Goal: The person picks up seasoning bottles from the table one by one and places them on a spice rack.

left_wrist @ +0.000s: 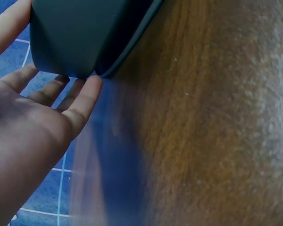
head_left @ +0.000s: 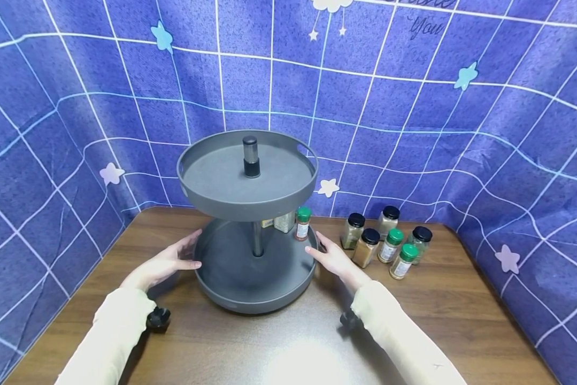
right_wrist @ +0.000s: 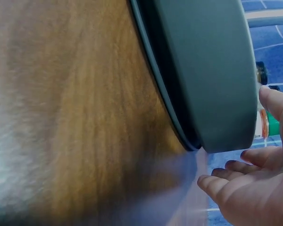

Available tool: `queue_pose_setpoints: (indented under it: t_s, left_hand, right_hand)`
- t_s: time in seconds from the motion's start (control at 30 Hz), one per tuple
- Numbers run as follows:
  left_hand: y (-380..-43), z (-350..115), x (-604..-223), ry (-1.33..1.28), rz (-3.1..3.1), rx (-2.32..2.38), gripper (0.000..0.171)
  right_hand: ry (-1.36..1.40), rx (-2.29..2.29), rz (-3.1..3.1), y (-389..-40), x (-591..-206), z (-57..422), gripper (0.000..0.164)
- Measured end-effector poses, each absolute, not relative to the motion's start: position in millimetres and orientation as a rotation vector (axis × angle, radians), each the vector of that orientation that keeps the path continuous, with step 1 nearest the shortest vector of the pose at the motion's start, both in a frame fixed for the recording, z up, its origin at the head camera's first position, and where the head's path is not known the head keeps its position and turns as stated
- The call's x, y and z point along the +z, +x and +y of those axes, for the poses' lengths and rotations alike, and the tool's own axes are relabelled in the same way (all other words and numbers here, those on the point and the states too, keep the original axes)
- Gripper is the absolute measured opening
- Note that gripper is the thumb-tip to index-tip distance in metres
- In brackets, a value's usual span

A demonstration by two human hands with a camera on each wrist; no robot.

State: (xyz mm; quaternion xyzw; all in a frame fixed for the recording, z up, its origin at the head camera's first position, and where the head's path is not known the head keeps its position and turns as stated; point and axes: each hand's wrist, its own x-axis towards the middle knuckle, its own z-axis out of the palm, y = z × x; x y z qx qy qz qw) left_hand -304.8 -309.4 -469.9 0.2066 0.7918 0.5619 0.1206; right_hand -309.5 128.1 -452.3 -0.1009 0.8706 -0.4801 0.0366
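A grey two-tier turntable organizer stands on the table, its upper tray bare around a central post with a black-capped knob. My left hand is at the left side of the lower tray, fingers spread; the left wrist view shows its fingertips right at the tray's outer wall. On the opposite side my right hand lies beside the wall, its thumb near the rim and the other fingers relaxed. A green-capped spice jar sits on the lower tray at the back right, next to a clear jar partly hidden by the upper tray.
Several spice jars stand to the right of the organizer, among them a black-capped jar with tan contents and a green-capped jar. A blue curtain with white lines hangs behind the wooden table and on both sides.
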Motion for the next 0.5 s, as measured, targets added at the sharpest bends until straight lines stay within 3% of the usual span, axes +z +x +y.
queue_pose_setpoints:
  t_s: [0.5]
  left_hand:
    - [-304.3, -309.8, -475.9, 0.601, 2.245, 1.704, 0.086]
  right_hand:
    - [-0.313, -1.507, 2.652, -276.4, -432.8, 145.9, 0.07]
